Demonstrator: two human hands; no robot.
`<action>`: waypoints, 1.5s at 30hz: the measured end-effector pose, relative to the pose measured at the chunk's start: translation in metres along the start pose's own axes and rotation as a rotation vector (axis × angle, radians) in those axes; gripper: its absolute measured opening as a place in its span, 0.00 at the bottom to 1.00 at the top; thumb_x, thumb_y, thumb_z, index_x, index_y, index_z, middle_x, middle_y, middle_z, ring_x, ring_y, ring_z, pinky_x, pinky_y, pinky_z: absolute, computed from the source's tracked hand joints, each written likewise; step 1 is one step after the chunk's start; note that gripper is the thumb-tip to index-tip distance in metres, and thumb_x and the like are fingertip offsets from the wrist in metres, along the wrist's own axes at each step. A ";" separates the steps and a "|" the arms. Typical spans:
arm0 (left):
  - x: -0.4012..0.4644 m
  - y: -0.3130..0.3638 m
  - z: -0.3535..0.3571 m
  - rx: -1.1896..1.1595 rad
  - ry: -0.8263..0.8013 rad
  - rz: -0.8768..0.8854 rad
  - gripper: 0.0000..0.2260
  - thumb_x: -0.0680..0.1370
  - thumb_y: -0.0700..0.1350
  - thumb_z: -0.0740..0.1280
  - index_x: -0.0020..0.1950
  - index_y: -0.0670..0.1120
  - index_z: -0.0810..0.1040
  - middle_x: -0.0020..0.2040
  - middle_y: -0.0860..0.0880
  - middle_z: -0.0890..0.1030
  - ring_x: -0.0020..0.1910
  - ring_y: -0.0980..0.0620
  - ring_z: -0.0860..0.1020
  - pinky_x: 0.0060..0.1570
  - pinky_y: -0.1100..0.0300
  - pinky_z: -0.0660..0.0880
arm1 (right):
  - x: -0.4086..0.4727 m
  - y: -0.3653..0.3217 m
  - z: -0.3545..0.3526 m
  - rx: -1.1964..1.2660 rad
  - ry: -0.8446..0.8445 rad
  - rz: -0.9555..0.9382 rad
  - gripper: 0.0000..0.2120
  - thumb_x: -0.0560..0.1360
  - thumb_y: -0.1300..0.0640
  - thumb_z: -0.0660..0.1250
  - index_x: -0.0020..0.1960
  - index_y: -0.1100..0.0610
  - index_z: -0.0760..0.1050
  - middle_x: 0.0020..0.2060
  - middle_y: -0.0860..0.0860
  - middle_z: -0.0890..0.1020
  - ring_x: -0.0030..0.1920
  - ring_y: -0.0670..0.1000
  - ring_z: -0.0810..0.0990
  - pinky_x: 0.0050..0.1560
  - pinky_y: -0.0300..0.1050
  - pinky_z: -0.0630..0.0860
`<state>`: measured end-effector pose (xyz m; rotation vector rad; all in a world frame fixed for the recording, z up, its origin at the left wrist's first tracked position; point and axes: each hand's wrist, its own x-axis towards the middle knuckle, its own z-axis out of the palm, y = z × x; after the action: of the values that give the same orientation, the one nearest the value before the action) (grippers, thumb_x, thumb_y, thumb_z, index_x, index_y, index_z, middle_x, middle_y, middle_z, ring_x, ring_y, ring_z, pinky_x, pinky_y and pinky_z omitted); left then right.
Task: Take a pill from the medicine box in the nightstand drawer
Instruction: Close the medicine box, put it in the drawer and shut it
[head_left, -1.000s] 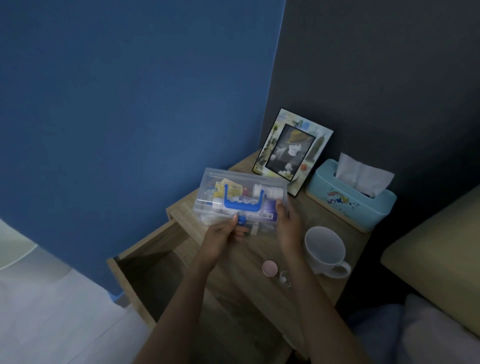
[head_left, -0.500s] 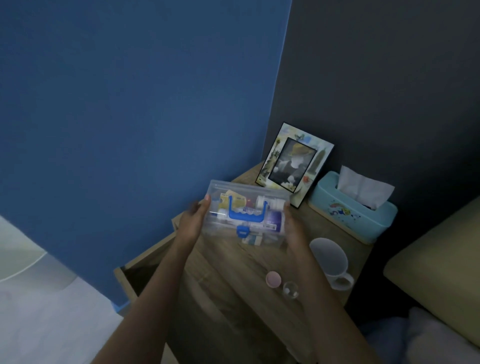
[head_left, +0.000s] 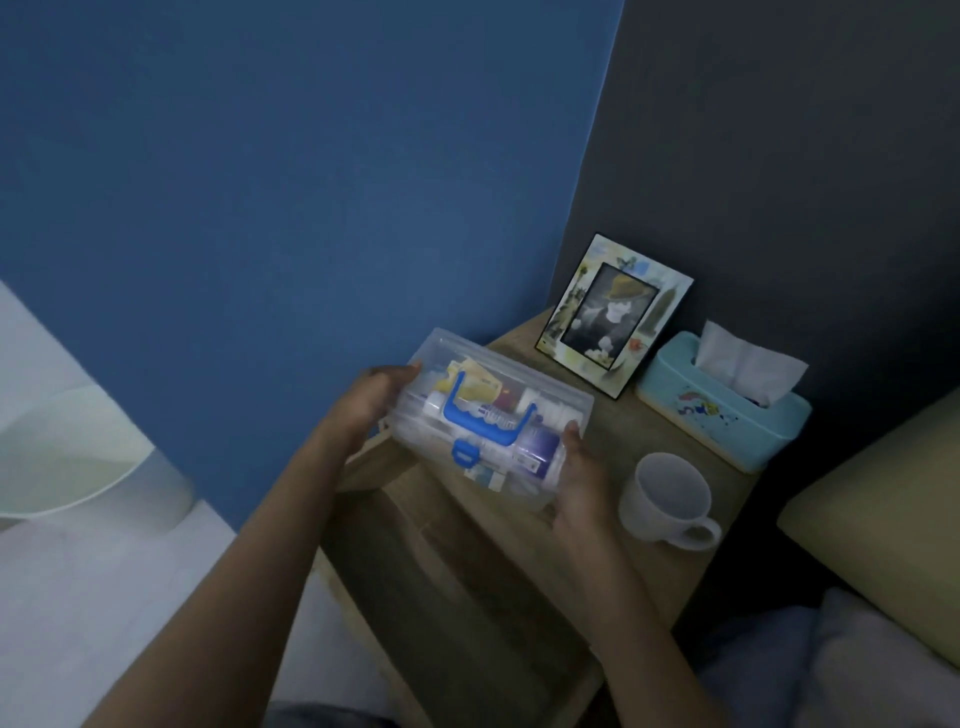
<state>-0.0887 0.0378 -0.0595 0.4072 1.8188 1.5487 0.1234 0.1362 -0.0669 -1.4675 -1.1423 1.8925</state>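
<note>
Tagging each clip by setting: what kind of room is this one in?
Most likely a bedroom, at the bedside: a wooden nightstand carrying a photo frame and tissue box, with what looks like a bed's pillow beside it.

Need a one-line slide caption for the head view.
Both hands, left hand and right hand, hold a closed clear medicine box over the nightstand.

No readable text anywhere tbh. Packets inside medicine box, held between both hands, carry print but too blurry. Tissue box right of hands: just cartoon graphic.
</note>
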 end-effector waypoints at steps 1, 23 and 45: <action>-0.005 0.001 -0.007 0.002 -0.014 0.004 0.12 0.77 0.47 0.66 0.53 0.39 0.80 0.47 0.42 0.82 0.44 0.45 0.80 0.52 0.51 0.75 | -0.010 0.007 0.003 0.022 0.008 -0.008 0.20 0.79 0.42 0.58 0.59 0.55 0.76 0.50 0.55 0.84 0.49 0.55 0.84 0.51 0.57 0.81; -0.047 -0.084 -0.084 0.112 -0.184 -0.132 0.08 0.78 0.42 0.64 0.51 0.40 0.81 0.49 0.45 0.82 0.50 0.46 0.79 0.56 0.53 0.73 | -0.132 0.153 0.032 0.113 0.099 -0.083 0.19 0.80 0.49 0.58 0.69 0.52 0.67 0.58 0.52 0.79 0.56 0.51 0.81 0.59 0.56 0.78; 0.000 -0.128 -0.062 0.549 -0.315 -0.213 0.16 0.81 0.43 0.60 0.65 0.36 0.75 0.65 0.38 0.76 0.64 0.41 0.73 0.69 0.45 0.65 | -0.056 0.205 0.025 0.030 0.129 0.122 0.20 0.78 0.50 0.62 0.70 0.50 0.66 0.61 0.53 0.78 0.58 0.51 0.79 0.55 0.49 0.75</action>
<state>-0.1050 -0.0375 -0.1793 0.6456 1.9368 0.7740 0.1398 -0.0252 -0.2069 -1.6504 -0.9813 1.8558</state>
